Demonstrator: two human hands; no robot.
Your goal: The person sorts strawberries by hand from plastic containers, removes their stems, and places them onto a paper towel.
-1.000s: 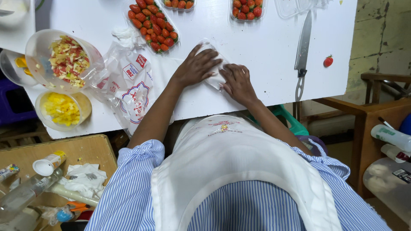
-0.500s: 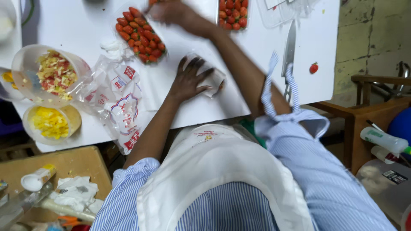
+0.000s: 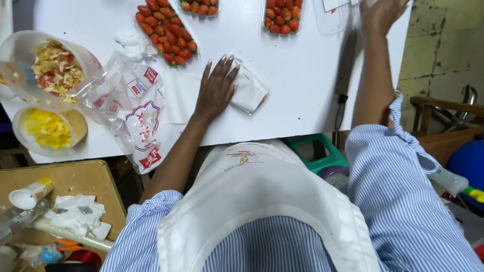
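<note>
My left hand (image 3: pixel 216 89) lies flat, fingers apart, on a folded white cloth (image 3: pixel 249 91) near the front edge of the white table (image 3: pixel 297 100). My right hand (image 3: pixel 382 16) is stretched to the far right corner, beside an empty clear tray (image 3: pixel 330 19). Its fingertips run off the top of the frame, so I cannot see whether it holds anything. A long knife (image 3: pixel 347 58) lies between my two arms, its handle toward me. Three clear trays of strawberries (image 3: pixel 166 31) (image 3: pixel 199 6) (image 3: pixel 282 19) sit along the far side.
A printed plastic bag (image 3: pixel 137 113) lies left of my left hand. Beyond it stand a bowl of chopped fruit scraps (image 3: pixel 54 68) and a bowl of yellow pieces (image 3: pixel 48 128). A low wooden table (image 3: pixel 75 179) with tissues and bottles is at lower left. A green stool (image 3: pixel 322 151) stands under the table.
My right hand left the cloth, reached to the far strawberry trays, then swung to the far right corner. My left hand stays pressed on the cloth.
</note>
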